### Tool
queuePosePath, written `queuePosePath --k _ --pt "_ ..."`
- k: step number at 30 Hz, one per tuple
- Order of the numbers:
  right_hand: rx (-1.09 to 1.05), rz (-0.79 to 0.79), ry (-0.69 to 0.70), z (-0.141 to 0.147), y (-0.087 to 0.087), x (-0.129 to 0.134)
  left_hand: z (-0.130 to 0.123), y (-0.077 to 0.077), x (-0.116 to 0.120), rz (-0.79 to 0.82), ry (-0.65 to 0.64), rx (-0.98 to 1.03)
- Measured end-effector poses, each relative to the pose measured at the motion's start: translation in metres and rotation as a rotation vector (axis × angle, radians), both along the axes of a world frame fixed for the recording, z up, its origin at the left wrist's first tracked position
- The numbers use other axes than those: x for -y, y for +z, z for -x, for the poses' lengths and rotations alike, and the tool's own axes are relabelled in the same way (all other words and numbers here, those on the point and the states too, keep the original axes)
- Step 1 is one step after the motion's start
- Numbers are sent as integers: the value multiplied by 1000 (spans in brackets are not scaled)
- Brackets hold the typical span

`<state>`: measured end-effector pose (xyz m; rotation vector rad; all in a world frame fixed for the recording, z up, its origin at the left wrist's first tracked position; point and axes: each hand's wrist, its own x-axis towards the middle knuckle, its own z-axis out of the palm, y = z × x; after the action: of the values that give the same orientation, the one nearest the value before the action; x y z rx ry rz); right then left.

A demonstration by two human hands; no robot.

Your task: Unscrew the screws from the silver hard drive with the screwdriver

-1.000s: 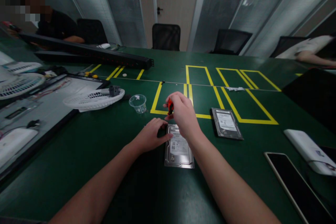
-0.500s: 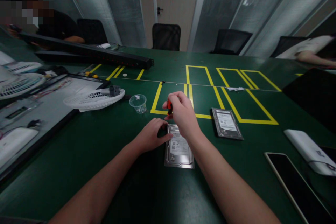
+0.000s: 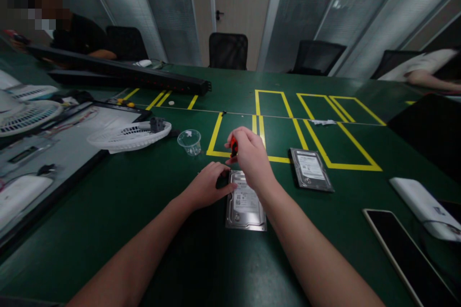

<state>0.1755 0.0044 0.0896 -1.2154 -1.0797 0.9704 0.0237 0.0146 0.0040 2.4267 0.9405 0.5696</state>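
A silver hard drive [image 3: 245, 208] with a white label lies flat on the green table in front of me. My left hand [image 3: 209, 183] grips its far left corner, thumb on the label and fingers along the edge. Above the drive's far end, my right hand [image 3: 250, 156] is closed around the red and black handle of a screwdriver [image 3: 234, 146], held upright; its tip is hidden behind my fingers. To the right rests a second hard drive [image 3: 311, 169]. A clear plastic cup [image 3: 189, 142] stands left of my right hand, with something small and pale inside.
White fan grilles [image 3: 131, 135] and a grey panel [image 3: 72, 139] with wiring occupy the left. A long black bar [image 3: 126, 69] lies behind, near a seated person. At right are a phone [image 3: 406, 254] and a white device [image 3: 425, 206]. Yellow tape [image 3: 353, 167] marks rectangles.
My right hand has shifted very slightly and the screwdriver handle has turned a little in its fingers. My left hand and the hard drive have stayed put.
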Motion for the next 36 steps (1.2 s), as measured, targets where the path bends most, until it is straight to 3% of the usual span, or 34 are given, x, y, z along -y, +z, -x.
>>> queuePosePath --k 11,20,29,36 --pt "-135 -8 62 8 8 3 0 -2 0 -27 -4 12" --pt "-119 1 103 8 7 4 0 -3 0 -14 2 23" --pt "-56 -7 52 4 5 4 -1 -1 0 -5 13 7" --pt "-140 6 4 6 3 1 0 0 0 -8 -2 0"
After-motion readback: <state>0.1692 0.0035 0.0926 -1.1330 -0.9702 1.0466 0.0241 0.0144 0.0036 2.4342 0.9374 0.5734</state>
